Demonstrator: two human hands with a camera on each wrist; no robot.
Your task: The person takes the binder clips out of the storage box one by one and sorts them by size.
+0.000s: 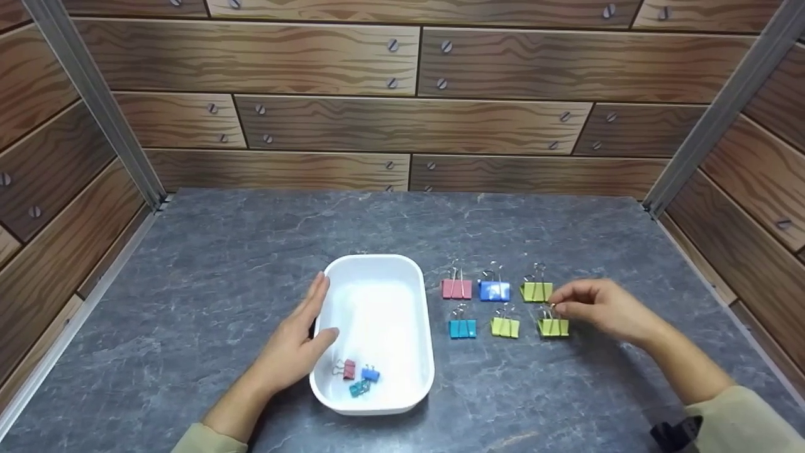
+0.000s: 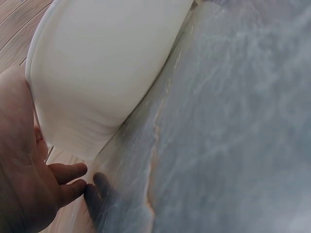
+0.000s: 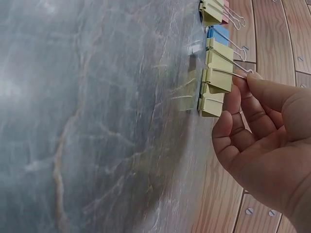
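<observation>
My left hand [image 1: 292,349] lies along the left side of a white tray [image 1: 429,352], fingers fairly straight outside and thumb over the rim. In the left wrist view the tray's outer wall [image 2: 107,63] shows beside that hand. Thumb and forefinger of my right hand [image 1: 607,311] pinch a wire handle of the front-right yellow-green binder clip [image 1: 553,328]. The right wrist view shows this pinch, the other fingers loosely bent. Behind that clip stands another yellow-green binder clip [image 1: 536,292], and to its left a smaller yellow-green one [image 1: 505,327].
A red binder clip [image 1: 456,289], a blue binder clip [image 1: 495,291] and a teal binder clip [image 1: 463,329] stand right of the tray. Inside it lie small red [image 1: 349,369], blue [image 1: 371,375] and teal [image 1: 359,388] clips. Wood-patterned walls [image 1: 327,63] enclose the grey table [image 1: 251,233].
</observation>
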